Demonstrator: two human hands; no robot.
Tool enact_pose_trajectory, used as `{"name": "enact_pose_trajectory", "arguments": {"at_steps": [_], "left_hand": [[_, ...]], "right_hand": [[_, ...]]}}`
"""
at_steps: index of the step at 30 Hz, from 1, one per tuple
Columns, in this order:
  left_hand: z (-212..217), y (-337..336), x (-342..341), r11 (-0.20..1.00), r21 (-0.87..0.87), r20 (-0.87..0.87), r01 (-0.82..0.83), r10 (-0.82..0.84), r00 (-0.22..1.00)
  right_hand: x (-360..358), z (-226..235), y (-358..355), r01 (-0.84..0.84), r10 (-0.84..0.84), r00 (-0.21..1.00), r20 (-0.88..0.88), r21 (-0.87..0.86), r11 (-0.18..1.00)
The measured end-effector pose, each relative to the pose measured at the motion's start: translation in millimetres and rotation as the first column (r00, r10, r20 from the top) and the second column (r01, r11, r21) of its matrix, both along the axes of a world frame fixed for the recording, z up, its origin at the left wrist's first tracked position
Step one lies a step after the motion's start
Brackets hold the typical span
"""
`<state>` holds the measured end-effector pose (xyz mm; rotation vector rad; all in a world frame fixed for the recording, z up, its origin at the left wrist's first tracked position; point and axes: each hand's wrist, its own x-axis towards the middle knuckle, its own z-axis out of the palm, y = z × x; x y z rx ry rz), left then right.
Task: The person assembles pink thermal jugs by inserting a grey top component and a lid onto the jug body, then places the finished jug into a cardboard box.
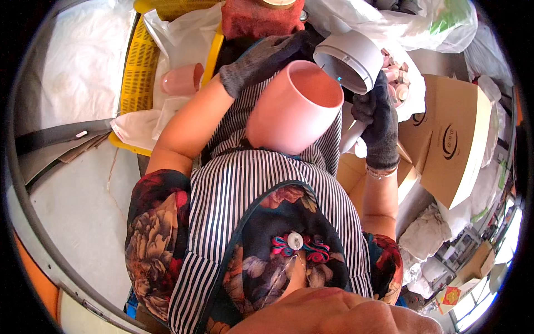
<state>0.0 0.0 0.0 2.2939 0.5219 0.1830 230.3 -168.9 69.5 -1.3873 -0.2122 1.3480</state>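
Observation:
A pink tumbler-shaped vessel [286,114], open at the top, rests tilted on my lap against the striped apron. My left hand [261,58], in a dark grey knit glove, reaches past its far side. Those fingertips merge with dark material, so their grip cannot be made out. Beyond the vessel's rim on the right is a white, hollow, round piece [349,61], its opening facing me. My gloved right hand [378,114] is closed at its lower right edge. A pale, tapered part [354,136] shows beside that palm; whether it joins the round piece is hidden.
A yellow basket [136,75] on the left holds white plastic and another pink vessel [182,79]. Ahead lies a red cloth-covered thing [247,25]. Right of my hand are a white bag of small pink parts [396,83] and an open cardboard box [461,131].

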Motion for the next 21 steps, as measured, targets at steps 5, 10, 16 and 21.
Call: {"name": "enact_pose_trajectory", "arguments": {"at_steps": [5, 10, 16, 21], "left_hand": [[-38.5, -27.2, 4.4, 0.953, -0.304, 0.267, -0.010, 0.095, 0.959], [-13.1, -58.6, -13.9, 0.994, -0.067, 0.425, -0.091, 0.111, 0.899], [16.6, -70.0, -13.8, 0.908, 0.183, 0.463, -0.376, 0.258, 0.848], [8.0, -54.7, -17.4, 0.965, 0.069, 0.464, -0.254, 0.195, 0.864]], "right_hand": [[35.5, -12.9, -8.8, -0.313, 0.202, 0.622, 0.757, 0.004, 0.950], [51.3, -16.1, -22.4, -0.291, 0.180, 0.889, 0.422, 0.216, 0.932], [2.9, -39.2, -27.2, 0.219, 0.017, 0.567, -0.823, 0.171, 0.961], [11.1, -52.0, 5.2, 0.266, 0.178, 0.371, -0.911, 0.288, 0.920]]}}
